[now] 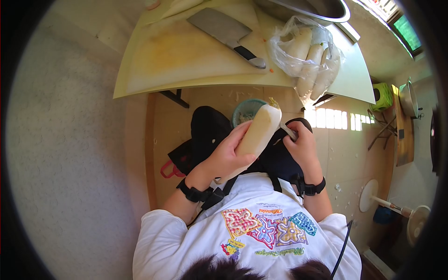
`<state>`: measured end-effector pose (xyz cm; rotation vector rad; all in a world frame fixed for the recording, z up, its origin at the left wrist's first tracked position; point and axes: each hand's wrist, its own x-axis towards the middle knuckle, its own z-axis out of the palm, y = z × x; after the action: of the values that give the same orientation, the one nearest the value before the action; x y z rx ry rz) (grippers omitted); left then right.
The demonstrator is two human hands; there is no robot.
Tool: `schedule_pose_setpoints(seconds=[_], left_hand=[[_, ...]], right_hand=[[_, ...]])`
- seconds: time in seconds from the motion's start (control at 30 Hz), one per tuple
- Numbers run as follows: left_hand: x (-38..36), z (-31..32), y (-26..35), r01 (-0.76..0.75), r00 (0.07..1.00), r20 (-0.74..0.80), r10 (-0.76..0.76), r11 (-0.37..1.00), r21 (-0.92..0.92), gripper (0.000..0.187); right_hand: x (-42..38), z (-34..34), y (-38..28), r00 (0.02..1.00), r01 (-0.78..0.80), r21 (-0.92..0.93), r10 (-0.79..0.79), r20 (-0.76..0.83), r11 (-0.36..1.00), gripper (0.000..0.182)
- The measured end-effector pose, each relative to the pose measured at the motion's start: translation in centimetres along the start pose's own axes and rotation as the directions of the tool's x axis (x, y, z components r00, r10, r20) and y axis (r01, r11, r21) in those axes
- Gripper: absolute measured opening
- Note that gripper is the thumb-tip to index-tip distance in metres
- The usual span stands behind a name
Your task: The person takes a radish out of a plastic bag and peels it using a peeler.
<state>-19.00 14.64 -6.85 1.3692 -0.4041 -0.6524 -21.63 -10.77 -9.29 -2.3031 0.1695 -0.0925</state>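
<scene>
My left hand [229,151] is wrapped round a large white radish [261,128], tilted with its stubby greenish top end up and to the right. In my right hand [302,142] is the handle of a peeler [288,130], its front end close beside the radish's right side. Below the radish, between the knees, a teal basin [246,110] with pale scraps in it is partly hidden. On the table lie a cleaver [223,31] with a black handle and a clear plastic bag [284,56] with several more white radishes [308,70].
The table [163,70] spans the view ahead, with a metal bowl [343,14] at its back right. A white fan [396,207] stands at the right. Nearby are a green stool [382,97] and a wooden board [403,135]. Scraps dot the floor.
</scene>
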Motion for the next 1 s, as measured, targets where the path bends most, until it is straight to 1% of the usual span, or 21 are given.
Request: schedule_pose_setpoints(seconds=[0.03, 0.07, 0.13, 0.17, 0.2, 0.27, 0.3, 0.33, 0.37, 0.43, 0.5, 0.57, 0.6, 0.67, 0.73, 0.77, 0.83, 0.9, 0.93, 0.97, 1.0], left_hand=[[0.0, 0.0, 0.2, 0.017, 1.000, -0.007, -0.017, 1.000, -0.020, 0.082], [-0.1, 0.2, 0.9, 0.096, 0.995, -0.008, -0.097, 0.988, -0.120, 0.082], [0.1, 0.4, 1.2, 0.171, 0.985, 0.007, -0.174, 0.961, -0.218, 0.083], [0.3, 0.4, 0.9, 0.143, 0.989, 0.004, -0.145, 0.967, -0.211, 0.084], [0.6, 0.4, 0.6, 0.115, 0.993, 0.001, -0.118, 0.972, -0.203, 0.085], [1.1, 0.4, 0.0, 0.078, 0.996, -0.015, -0.082, 0.982, -0.175, 0.085], [1.2, 0.4, -0.3, 0.062, 0.997, -0.027, -0.067, 0.985, -0.161, 0.085], [1.3, 0.6, -0.1, 0.045, 0.998, -0.038, -0.051, 0.988, -0.147, 0.085], [1.3, 1.0, 0.7, 0.072, 0.996, -0.041, -0.082, 0.977, -0.199, 0.083], [1.5, 1.3, 1.1, 0.097, 0.993, -0.039, -0.110, 0.965, -0.245, 0.082], [1.9, 1.1, 0.2, 0.051, 0.997, -0.049, -0.059, 0.986, -0.157, 0.078], [2.1, 0.6, -0.8, 0.022, 0.997, -0.073, -0.024, 0.999, -0.038, 0.075], [2.1, 0.4, -1.2, 0.017, 0.996, -0.083, -0.016, 1.000, 0.006, 0.074], [2.1, 0.0, -1.7, 0.014, 0.998, -0.065, -0.008, 0.995, 0.095, 0.074], [2.3, -0.2, -2.4, 0.015, 0.999, -0.035, -0.011, 0.991, 0.135, 0.076], [2.6, -0.3, -2.8, -0.092, 0.994, -0.030, 0.102, 0.966, 0.240, 0.077], [3.1, -0.1, -2.6, -0.208, 0.975, -0.006, 0.223, 0.916, 0.342, 0.077], [2.7, 0.6, -1.3, -0.106, 0.988, -0.094, 0.120, 0.984, 0.144, 0.077], [2.6, 0.9, -1.1, -0.112, 0.988, -0.091, 0.126, 0.983, 0.145, 0.077], [2.4, 1.1, -1.0, -0.017, 0.997, -0.078, 0.017, 1.000, -0.003, 0.077], [2.3, 1.3, -0.9, 0.030, 0.997, -0.067, -0.036, 0.996, -0.079, 0.077]], right_hand=[[-0.1, -0.2, 0.4, 0.999, -0.011, 0.029, 0.012, -0.031, 1.000, 0.025], [-0.3, -0.4, 0.7, 0.999, -0.010, 0.028, 0.011, -0.032, 1.000, 0.025], [-0.6, -1.3, 1.0, 0.994, -0.084, 0.266, 0.098, -0.041, 0.960, 0.026], [-0.7, -1.7, 1.4, 0.994, -0.097, 0.345, 0.109, -0.015, 0.933, 0.027], [-0.8, -2.0, 1.9, 0.994, -0.098, 0.344, 0.112, -0.022, 0.934, 0.027], [-1.0, -2.4, 2.4, 0.997, -0.045, 0.466, 0.067, -0.031, 0.884, 0.028], [-1.1, -2.7, 2.4, 0.997, -0.047, 0.466, 0.069, -0.030, 0.884, 0.028], [-1.1, -3.2, 1.8, 0.995, -0.025, 0.512, 0.071, -0.072, 0.859, 0.025], [-1.2, -3.5, 1.4, 0.991, 0.000, 0.555, 0.076, -0.114, 0.832, 0.023], [-1.3, -3.9, 1.4, 0.988, 0.009, 0.544, 0.077, -0.135, 0.839, 0.021], [-1.5, -4.7, 1.1, 0.982, 0.023, 0.532, 0.080, -0.170, 0.846, 0.018], [-1.8, -5.7, 0.6, 0.959, -0.217, 0.603, 0.284, -0.016, 0.768, 0.014], [-1.9, -5.7, 0.6, 0.959, -0.214, 0.606, 0.284, -0.020, 0.766, 0.014], [-2.3, -5.7, 1.0, 0.919, -0.299, 0.668, 0.394, 0.010, 0.682, 0.012], [-2.6, -5.6, 1.1, 0.921, -0.271, 0.656, 0.389, -0.036, 0.704, 0.012], [-2.7, -5.6, 1.1, 0.922, -0.239, 0.643, 0.377, -0.084, 0.728, 0.013], [-2.6, -5.5, 1.3, 0.929, -0.182, 0.660, 0.347, -0.127, 0.729, 0.013], [-2.6, -5.7, 1.2, 0.933, -0.125, 0.675, 0.317, -0.168, 0.727, 0.013], [-2.5, -5.9, 1.1, 0.926, -0.121, 0.745, 0.344, -0.153, 0.656, 0.013], [-2.4, -6.1, 1.1, 0.920, -0.115, 0.806, 0.368, -0.133, 0.580, 0.014], [-2.3, -6.2, 1.2, 0.922, -0.113, 0.805, 0.363, -0.134, 0.583, 0.014]])
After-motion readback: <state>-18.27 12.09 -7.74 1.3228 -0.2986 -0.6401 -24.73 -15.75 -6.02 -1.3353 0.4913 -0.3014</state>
